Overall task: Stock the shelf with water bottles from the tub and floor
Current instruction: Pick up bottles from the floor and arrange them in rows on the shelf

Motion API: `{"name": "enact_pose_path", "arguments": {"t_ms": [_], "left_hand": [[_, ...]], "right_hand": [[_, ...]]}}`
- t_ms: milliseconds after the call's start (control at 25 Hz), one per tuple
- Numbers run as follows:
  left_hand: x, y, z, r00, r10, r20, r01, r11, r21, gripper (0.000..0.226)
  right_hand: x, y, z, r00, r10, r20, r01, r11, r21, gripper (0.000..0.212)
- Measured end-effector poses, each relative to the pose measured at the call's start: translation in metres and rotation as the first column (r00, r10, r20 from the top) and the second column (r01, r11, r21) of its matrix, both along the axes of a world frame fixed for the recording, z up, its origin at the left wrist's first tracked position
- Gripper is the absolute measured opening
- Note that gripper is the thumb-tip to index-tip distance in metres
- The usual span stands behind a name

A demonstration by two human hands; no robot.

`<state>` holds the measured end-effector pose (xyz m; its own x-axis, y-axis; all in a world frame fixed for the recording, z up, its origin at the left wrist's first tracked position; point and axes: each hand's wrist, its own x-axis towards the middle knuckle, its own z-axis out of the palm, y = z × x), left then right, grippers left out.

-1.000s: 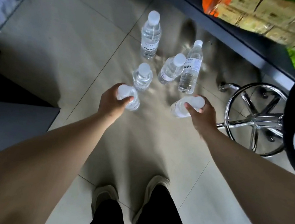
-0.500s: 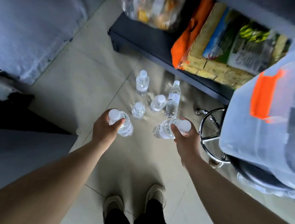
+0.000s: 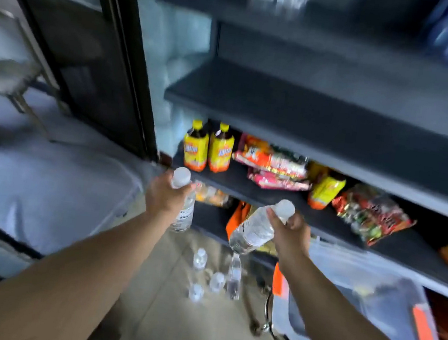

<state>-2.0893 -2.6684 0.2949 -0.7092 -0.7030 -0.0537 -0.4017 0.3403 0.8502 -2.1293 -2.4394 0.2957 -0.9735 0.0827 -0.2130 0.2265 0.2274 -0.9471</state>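
- Before the dark shelving unit, my left hand [image 3: 164,195] is closed around the neck of one water bottle [image 3: 184,210], which hangs nearly upright, white cap uppermost.
- My right hand [image 3: 289,234] is wrapped around the neck of a second water bottle [image 3: 253,230], tilted with its base pointing down and to my left.
- Both bottles sit in the air just in front of the snack shelf [image 3: 243,185], touching no board.
- Above it, the empty shelf [image 3: 294,113] shows bare dark board; I judge this the likeliest landing place.
- On the floor [image 3: 170,321] below my hands, four bottles [image 3: 215,280] stand in a loose cluster, not yet collected.
- To my right sits the clear tub [image 3: 387,300] with orange clips; its contents cannot be made out through the blur.
- Handling assessment: bottles appear full, so moderately heavy for their size; thin clear walls will likely flex if squeezed at mid-body.
- The neck grip is secure for carrying, but the smooth plastic could slip; I would shift toward the labelled waist for setting down.
- Risk noted: the tilted bottle must be righted before its base meets the board, or it may topple.
- Task judged early, with most stock unplaced.
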Motion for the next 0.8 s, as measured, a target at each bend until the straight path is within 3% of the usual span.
{"name": "enact_pose_path", "arguments": {"t_ms": [240, 360, 520, 640, 800], "left_hand": [[-0.072, -0.031, 0.216, 0.981, -0.042, -0.192, 0.028, 0.997, -0.074, 0.034], [-0.110, -0.037, 0.302, 0.961, -0.108, -0.254, 0.091, 0.993, -0.076, 0.037], [-0.164, -0.054, 0.380, 0.942, -0.206, -0.264, 0.226, 0.973, 0.048, 0.042], [-0.206, -0.063, 0.423, 0.934, -0.284, -0.216, 0.280, 0.959, -0.049, 0.040], [-0.259, -0.078, 0.438, 0.917, -0.329, -0.223, 0.320, 0.944, -0.079, 0.046]], "right_hand": [[-0.084, -0.017, 0.217, 0.973, -0.008, -0.231, -0.024, 0.991, -0.135, 0.021], [-0.122, -0.023, 0.296, 0.943, -0.014, -0.332, -0.061, 0.974, -0.216, 0.017], [-0.177, -0.032, 0.359, 0.917, 0.011, -0.398, -0.101, 0.973, -0.206, 0.018], [-0.228, -0.042, 0.386, 0.897, 0.072, -0.436, -0.176, 0.963, -0.202, 0.019], [-0.281, -0.064, 0.394, 0.878, 0.184, -0.442, -0.266, 0.955, -0.132, 0.016]]}}
